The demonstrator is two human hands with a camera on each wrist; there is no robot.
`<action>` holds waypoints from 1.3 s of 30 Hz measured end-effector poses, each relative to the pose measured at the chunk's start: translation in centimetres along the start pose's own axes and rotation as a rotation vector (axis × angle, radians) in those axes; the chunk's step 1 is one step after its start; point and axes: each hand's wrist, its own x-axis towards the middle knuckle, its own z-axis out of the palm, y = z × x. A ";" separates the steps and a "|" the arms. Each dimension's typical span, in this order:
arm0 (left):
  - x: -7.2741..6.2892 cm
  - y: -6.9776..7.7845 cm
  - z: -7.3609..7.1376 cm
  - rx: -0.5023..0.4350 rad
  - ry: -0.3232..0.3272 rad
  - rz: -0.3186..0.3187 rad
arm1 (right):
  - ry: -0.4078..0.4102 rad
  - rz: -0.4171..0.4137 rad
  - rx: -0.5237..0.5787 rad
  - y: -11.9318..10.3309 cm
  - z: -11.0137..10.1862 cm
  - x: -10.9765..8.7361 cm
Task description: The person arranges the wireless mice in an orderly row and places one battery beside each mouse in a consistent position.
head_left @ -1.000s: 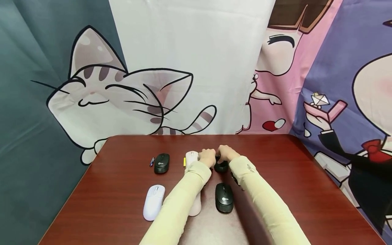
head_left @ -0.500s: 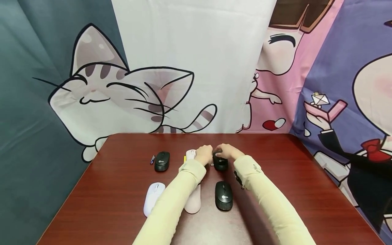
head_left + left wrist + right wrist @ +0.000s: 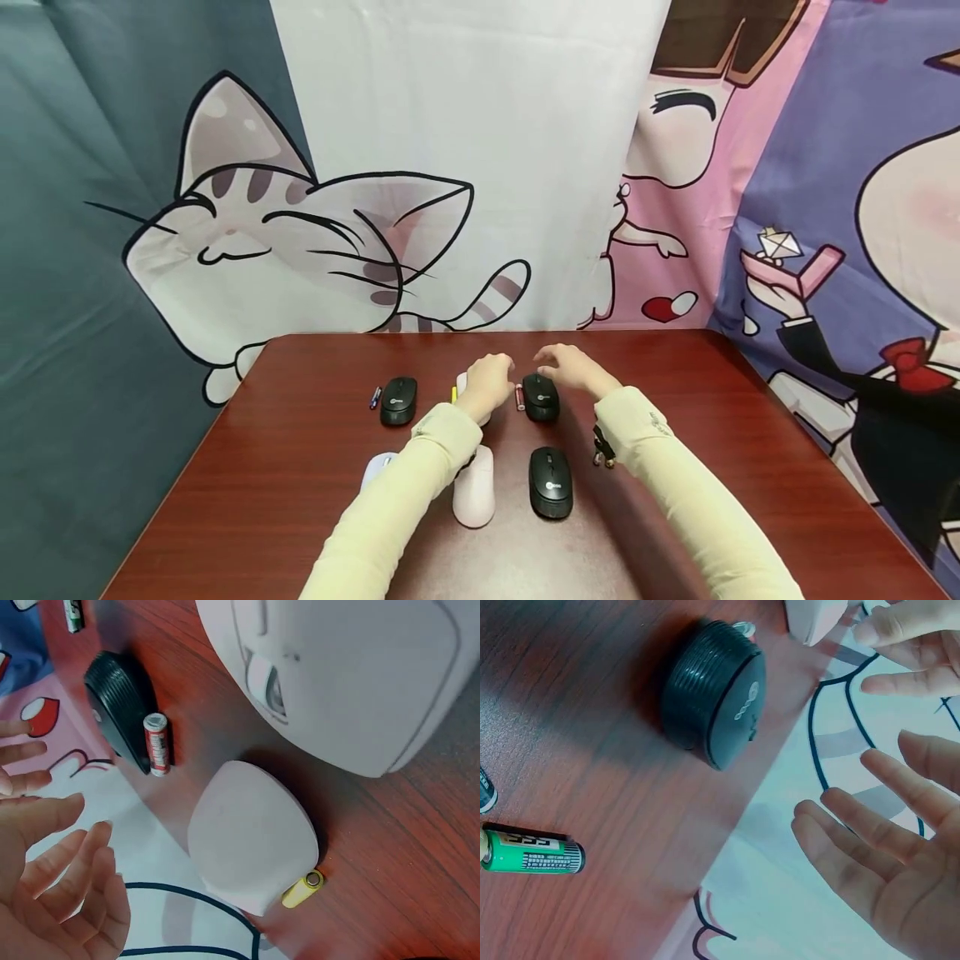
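In the head view my left hand (image 3: 487, 387) hovers with relaxed fingers above a pale mouse (image 3: 462, 382), hiding most of it. My right hand (image 3: 576, 368) is held beyond a black mouse (image 3: 541, 398), fingers loosely spread and holding nothing. A red battery (image 3: 520, 397) stands out along that mouse's left side; in the left wrist view the red battery (image 3: 157, 744) lies close against the black mouse (image 3: 120, 709). A yellow battery (image 3: 302, 889) lies beside the pale mouse (image 3: 251, 832). Both hands are empty in the wrist views, the right hand (image 3: 900, 847) with fingers extended.
Nearer on the brown table (image 3: 675, 500) are a pinkish-white mouse (image 3: 474, 490), another black mouse (image 3: 551, 483) and a white mouse (image 3: 377, 468) partly behind the left sleeve. Far left, a black mouse (image 3: 398, 401) has a blue battery (image 3: 375, 398) beside it. The right wrist view shows a green battery (image 3: 536, 850).
My right hand has come off the far black mouse and moved up and right. My left hand has drawn left, away from it, so the red battery beside that mouse now shows.
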 end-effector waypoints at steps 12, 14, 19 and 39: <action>-1.1 1.5 0.4 -0.075 0.103 0.085 | 0.271 -0.045 0.086 0.9 -0.8 -2.3; -1.3 1.9 0.5 -0.095 0.110 0.096 | 0.303 -0.044 0.102 1.1 -1.1 -2.9; -1.9 3.0 0.4 -0.158 0.141 0.104 | 0.307 -0.074 0.143 1.6 -1.8 -4.1; -3.6 8.5 4.8 0.054 0.029 0.264 | 0.245 -0.104 0.135 5.3 -1.4 -7.6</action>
